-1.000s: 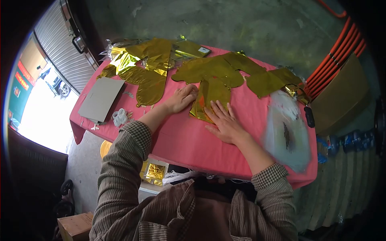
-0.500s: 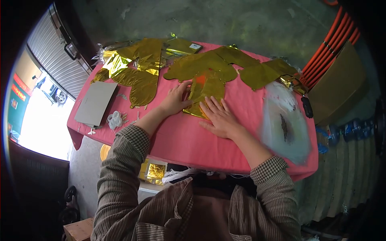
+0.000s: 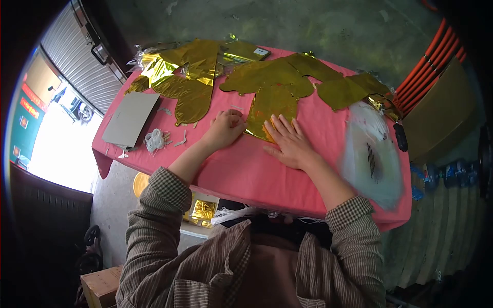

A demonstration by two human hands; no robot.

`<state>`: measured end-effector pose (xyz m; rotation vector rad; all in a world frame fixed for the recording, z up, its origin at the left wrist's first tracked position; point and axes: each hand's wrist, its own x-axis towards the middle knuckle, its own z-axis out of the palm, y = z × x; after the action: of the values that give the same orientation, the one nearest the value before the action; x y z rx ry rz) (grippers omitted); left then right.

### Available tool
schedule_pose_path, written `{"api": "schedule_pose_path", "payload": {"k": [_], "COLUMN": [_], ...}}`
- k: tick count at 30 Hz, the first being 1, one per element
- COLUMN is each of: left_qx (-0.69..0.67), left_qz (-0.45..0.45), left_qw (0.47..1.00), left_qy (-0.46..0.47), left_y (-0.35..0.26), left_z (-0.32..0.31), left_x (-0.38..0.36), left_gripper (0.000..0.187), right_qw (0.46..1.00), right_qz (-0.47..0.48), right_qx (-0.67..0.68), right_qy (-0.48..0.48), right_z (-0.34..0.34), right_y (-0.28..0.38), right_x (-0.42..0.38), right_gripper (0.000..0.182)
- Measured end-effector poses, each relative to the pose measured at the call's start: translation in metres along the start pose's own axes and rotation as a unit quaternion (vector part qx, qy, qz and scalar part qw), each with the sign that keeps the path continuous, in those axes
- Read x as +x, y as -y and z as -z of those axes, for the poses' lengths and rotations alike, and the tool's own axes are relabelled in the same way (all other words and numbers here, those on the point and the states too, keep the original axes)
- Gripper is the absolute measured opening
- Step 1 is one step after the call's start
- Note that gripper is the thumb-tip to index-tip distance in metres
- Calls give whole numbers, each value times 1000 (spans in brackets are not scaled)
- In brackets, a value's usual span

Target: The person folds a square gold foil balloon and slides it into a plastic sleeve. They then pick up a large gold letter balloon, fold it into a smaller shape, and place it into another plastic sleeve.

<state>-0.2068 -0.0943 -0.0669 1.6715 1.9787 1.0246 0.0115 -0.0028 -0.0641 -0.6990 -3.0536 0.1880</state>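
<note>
A flat gold foil balloon, folded into a rectangle at its near end, lies on the pink-covered table. My right hand rests palm down on its near right part with the fingers stretched out. At its left edge is my left hand, fingers curled in and pressed together; whatever is between them is hidden. More flat gold foil spreads out beyond my hands. Another gold foil balloon with a rounded end lies to the left.
Grey cardboard sheets, a white ribbon coil and small white scraps lie on the left. Clear plastic bags and a black-handled tool are at the right. Orange tubes and a large carton stand beyond the table.
My left hand has drawn its fingers in from lying spread at the foil's left edge to a curled shape. My right hand stays flat on the foil. The whole view has shifted slightly.
</note>
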Motion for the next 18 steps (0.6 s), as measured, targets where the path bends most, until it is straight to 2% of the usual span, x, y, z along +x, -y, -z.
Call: {"api": "schedule_pose_path", "payload": {"k": [5, 7, 8, 10, 11, 13, 14, 16, 18], "left_qx": [107, 176, 176, 89, 90, 2, 4, 113, 125], "left_qz": [11, -19, -21, 65, 64, -29, -30, -234, -239], "left_qw": [994, 982, 982, 993, 993, 999, 1000, 966, 963], "left_qy": [2, -69, -69, -31, -30, 13, 9, 13, 27], "left_y": [-8, -9, -9, -10, -5, 8, 12, 14, 12], "left_z": [-6, -11, -9, 4, 9, 16, 15, 14, 14], "left_x": [-8, -11, -9, -2, 2, 9, 11, 15, 18], "left_gripper": [19, 19, 19, 18, 18, 21, 21, 25, 26], "right_qw": [1000, 1000, 1000, 1000, 1000, 1000, 1000, 1000, 1000], "right_qz": [2, 1, 1, 0, 2, 3, 5, 5, 2], "right_qx": [-6, -2, 1, 5, 10, 16, 20, 18, 14], "right_qy": [-4, -1, 3, 1, 0, -3, -7, -7, -8], "right_z": [-1, -1, 0, 0, 0, -1, 0, 1, 0], "right_y": [-1, 0, 0, -1, -1, -1, -1, 0, 0], "right_x": [1, 1, 1, 0, 0, -1, -1, -1, -1], "right_gripper": [74, 74, 74, 73, 73, 73, 73, 73, 73]}}
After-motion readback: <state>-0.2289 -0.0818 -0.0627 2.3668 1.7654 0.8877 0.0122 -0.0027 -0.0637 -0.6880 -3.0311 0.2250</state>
